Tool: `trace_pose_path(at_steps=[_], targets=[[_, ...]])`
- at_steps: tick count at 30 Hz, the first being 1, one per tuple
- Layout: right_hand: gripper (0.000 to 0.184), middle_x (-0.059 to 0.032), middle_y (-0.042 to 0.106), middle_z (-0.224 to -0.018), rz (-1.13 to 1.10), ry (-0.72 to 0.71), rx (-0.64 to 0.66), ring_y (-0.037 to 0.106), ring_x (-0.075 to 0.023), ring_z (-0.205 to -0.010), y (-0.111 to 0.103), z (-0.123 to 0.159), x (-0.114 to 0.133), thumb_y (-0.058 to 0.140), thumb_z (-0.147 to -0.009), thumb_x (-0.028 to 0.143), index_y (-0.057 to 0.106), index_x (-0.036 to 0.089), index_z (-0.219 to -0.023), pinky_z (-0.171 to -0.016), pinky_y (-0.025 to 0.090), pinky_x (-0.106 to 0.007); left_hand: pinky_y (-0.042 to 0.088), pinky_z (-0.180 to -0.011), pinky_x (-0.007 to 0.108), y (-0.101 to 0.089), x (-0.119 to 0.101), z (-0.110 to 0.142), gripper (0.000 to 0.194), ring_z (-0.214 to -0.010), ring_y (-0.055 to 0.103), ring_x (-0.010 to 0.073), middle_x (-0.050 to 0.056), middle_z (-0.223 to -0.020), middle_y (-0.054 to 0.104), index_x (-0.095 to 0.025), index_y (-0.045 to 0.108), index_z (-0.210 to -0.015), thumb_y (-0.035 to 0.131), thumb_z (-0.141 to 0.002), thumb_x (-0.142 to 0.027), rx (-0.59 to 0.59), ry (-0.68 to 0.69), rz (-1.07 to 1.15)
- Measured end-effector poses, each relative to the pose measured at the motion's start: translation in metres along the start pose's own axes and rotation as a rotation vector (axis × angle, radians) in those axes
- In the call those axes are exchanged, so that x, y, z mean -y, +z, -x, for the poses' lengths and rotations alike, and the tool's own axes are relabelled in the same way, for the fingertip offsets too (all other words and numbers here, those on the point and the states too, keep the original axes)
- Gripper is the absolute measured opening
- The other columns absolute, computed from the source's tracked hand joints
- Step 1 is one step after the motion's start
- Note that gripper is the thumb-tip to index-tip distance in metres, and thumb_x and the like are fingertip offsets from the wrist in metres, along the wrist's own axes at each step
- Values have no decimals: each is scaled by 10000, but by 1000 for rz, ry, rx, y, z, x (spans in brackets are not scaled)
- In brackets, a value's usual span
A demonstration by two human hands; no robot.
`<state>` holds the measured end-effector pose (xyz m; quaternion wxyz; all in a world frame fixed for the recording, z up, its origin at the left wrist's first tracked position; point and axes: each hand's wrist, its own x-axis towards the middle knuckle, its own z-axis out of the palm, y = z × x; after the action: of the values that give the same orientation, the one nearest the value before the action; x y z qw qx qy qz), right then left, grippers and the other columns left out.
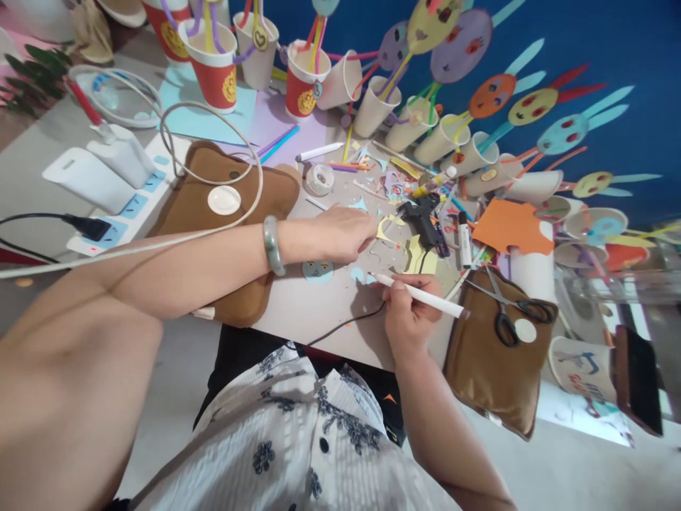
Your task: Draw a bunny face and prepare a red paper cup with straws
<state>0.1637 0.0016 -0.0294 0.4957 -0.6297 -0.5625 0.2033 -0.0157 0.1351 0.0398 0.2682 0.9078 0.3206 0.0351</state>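
Observation:
My right hand (412,319) is closed around a white marker pen (433,303), its tip pointing left over the table and its dark end to the right. Small light-blue paper pieces (357,275) lie by the pen's tip. Over the paper scraps, my left hand (348,233) is held with its fingers bent down and together; what is in them, if anything, is hidden. Below the left wrist lies a light-blue paper circle with a drawn face (318,271). Just beyond the left hand are yellow paper cutouts (391,231) and a black glue gun (424,221).
Paper cups with rabbit-face figures (489,96) line the back. A brown cushion (234,284) lies under my left forearm, with a white cable (260,177) looping over it. Scissors (503,305) rest on another brown cushion (494,376). A power strip (133,202) stands left.

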Motion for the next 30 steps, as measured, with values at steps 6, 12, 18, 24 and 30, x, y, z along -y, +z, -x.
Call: trace_pose_path(at_steps=[6, 12, 18, 24, 30], targets=[[150, 19, 609, -701, 77, -44, 68, 638, -182, -666, -1, 2, -5, 615, -916, 369, 572, 226, -906, -628, 487, -335, 373, -794, 309, 1, 0, -4, 117, -803, 617, 187, 17, -761, 688, -159, 723, -786, 678, -690, -111, 29, -3, 56], [142, 16, 633, -735, 104, -15, 102, 629, -168, -680, -1, 1, -4, 618, -908, 358, 579, 222, -892, -652, 485, -329, 359, -915, 363, 7, -5, -6, 130, -859, 619, 199, 36, -755, 709, -151, 746, -781, 645, -716, -100, 51, -12, 49], [139, 7, 650, -738, 129, -27, 118, 636, -176, -686, 0, 1, -1, 624, -906, 360, 587, 228, -880, -651, 484, -332, 358, -907, 397, 15, -4, -11, 169, -845, 620, 215, 47, -667, 670, -146, 735, -716, 605, -674, -46, 32, -4, 32], [144, 5, 639, -730, 144, -64, 113, 628, -175, -664, 0, 2, -2, 619, -909, 369, 582, 231, -885, -646, 492, -340, 362, -894, 380, 15, -3, -12, 153, -803, 598, 200, 14, -577, 598, -154, 724, -715, 617, -673, -53, 35, -15, 31], [133, -6, 612, -748, 119, -123, 55, 644, -204, -705, -3, 4, -7, 596, -926, 366, 583, 234, -915, -655, 503, -367, 381, -840, 351, 7, -7, -8, 126, -751, 578, 187, -5, -537, 561, -160, 712, -690, 631, -658, -69, 87, -50, 42]])
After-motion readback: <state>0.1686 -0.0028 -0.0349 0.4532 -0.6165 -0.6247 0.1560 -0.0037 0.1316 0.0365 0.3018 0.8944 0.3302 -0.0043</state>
